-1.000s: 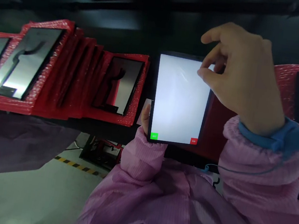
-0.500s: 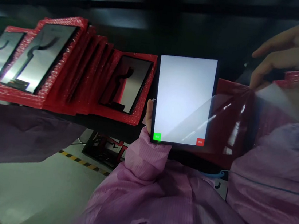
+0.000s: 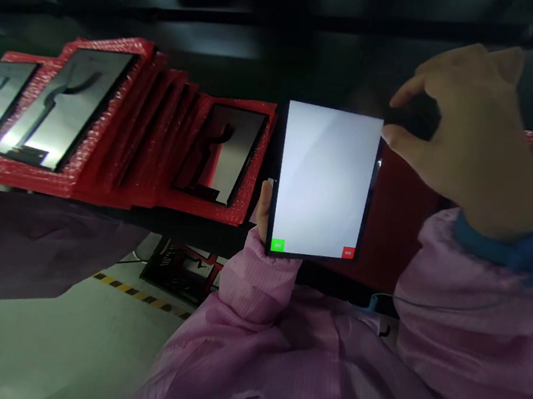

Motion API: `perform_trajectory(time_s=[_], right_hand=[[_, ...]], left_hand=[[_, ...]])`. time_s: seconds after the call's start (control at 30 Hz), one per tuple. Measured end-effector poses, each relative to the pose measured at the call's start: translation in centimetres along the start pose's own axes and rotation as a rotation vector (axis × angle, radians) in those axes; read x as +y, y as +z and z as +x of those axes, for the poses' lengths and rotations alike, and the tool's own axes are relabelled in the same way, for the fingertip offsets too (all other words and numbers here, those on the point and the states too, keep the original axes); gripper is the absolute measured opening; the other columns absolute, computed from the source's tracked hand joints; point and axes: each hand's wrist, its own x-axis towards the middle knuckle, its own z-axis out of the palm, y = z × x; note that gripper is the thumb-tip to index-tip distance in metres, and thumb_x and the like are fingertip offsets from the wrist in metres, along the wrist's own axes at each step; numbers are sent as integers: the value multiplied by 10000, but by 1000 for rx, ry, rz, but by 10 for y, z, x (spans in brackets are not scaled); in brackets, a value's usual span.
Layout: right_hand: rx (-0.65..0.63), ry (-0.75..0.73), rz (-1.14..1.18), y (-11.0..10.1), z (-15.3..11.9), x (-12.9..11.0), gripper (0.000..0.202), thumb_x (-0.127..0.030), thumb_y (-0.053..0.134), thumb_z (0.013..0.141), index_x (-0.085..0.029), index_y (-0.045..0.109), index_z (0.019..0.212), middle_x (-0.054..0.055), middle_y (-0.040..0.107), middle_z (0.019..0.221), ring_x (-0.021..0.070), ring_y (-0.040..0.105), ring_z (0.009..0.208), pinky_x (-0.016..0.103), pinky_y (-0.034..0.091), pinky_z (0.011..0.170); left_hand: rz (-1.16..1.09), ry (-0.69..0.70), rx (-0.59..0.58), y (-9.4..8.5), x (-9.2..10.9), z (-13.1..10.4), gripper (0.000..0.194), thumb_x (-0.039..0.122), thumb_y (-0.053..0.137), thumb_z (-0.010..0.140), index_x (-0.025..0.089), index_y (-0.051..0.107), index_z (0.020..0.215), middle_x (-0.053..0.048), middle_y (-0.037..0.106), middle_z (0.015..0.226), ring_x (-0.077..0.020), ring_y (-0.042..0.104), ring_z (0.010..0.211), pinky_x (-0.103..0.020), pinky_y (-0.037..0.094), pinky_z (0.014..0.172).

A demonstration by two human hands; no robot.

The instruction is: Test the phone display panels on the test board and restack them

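A lit display panel (image 3: pixel 325 181) shows a white screen with a green box at lower left and a red box at lower right. My left hand (image 3: pixel 264 209) grips its left edge from below; only part of the fingers shows. At the panel's upper right corner is my right hand (image 3: pixel 467 128), thumb and forefinger apart, the thumb tip touching or very near the corner. A faint diagonal edge crosses the screen; whether clear film lies there I cannot tell. Bright glints run along the panel's right edge.
Left of the panel, red bubble-wrap sleeves (image 3: pixel 149 138) stand in a leaning row, with silvery panels (image 3: pixel 70 105) on some. Another person's dark sleeve (image 3: pixel 34 247) reaches in at the left. Below is a black rack (image 3: pixel 178 270) on the floor. A blue band circles my right wrist.
My right hand has moved left to the panel's upper right corner, and the clear film stretched out to the right is no longer seen there. My left hand keeps its hold.
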Motion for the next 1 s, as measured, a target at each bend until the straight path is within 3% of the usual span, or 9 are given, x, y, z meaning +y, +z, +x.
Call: perform_trajectory(time_s=[0.07,0.17,0.27,0.33,0.47,0.57,0.7,0.83,1.0], right_hand=[[10,55,-7,9,2,-5,334,-271,620,912,-225,629,1242,111,546,1411,363,401,1408,546,386,1129],[-26,38,136,20,5,-4,461,-428,520,985,-211,545,1391,110,551,1450,339,431,1397,511,376,1140],[-57,59,336,27,8,7,624,-643,402,988,-228,489,1445,110,578,1447,308,523,1338,463,394,1117],[-77,119,378,30,11,17,704,-714,382,960,-202,510,1425,139,661,1314,315,626,1189,467,449,1036],[-152,249,247,31,17,36,473,-598,545,928,-226,627,1209,105,710,1134,302,661,1066,462,479,968],[-140,306,207,26,18,44,234,-423,616,889,-226,651,1011,81,708,1064,288,662,1017,464,487,940],[-119,280,232,19,16,51,169,-432,641,843,-264,625,856,64,706,958,283,648,934,479,493,910],[-84,274,246,16,12,52,166,-447,677,803,-295,612,787,56,709,889,310,639,955,493,486,920],[-100,289,281,14,10,48,206,-504,682,809,-307,622,817,61,722,926,304,603,1053,482,431,1000]], left_hand=[[-15,-21,-76,1,1,-2,803,794,224,898,224,655,1266,-103,715,1267,-356,635,1249,-483,640,859],[21,-45,-56,0,4,-7,712,790,371,864,212,699,1120,-108,754,1143,-355,678,1173,-465,640,841],[42,-154,-119,8,13,-10,402,527,655,791,202,704,1022,-76,770,1041,-348,685,1168,-455,628,899],[51,-234,-230,24,20,-10,382,339,691,740,209,684,1099,-45,764,1062,-337,678,1190,-460,619,929],[124,-250,-400,65,24,-4,494,190,592,791,269,617,1278,3,729,1206,-274,642,1260,-453,574,1013],[238,-77,-457,74,17,-5,383,279,537,935,296,607,1311,-3,673,1317,-239,553,1369,-447,486,1117],[586,366,-245,36,3,-12,342,438,487,1011,276,654,1261,-61,632,1350,-246,518,1375,-437,406,1165],[1200,649,18,-24,-19,-24,261,332,504,1005,204,702,1116,-120,624,1192,-258,584,1182,-452,469,1070],[1513,749,-57,-59,-44,-38,282,198,500,986,171,683,1200,-176,562,1257,-283,557,1165,-475,503,1014]])
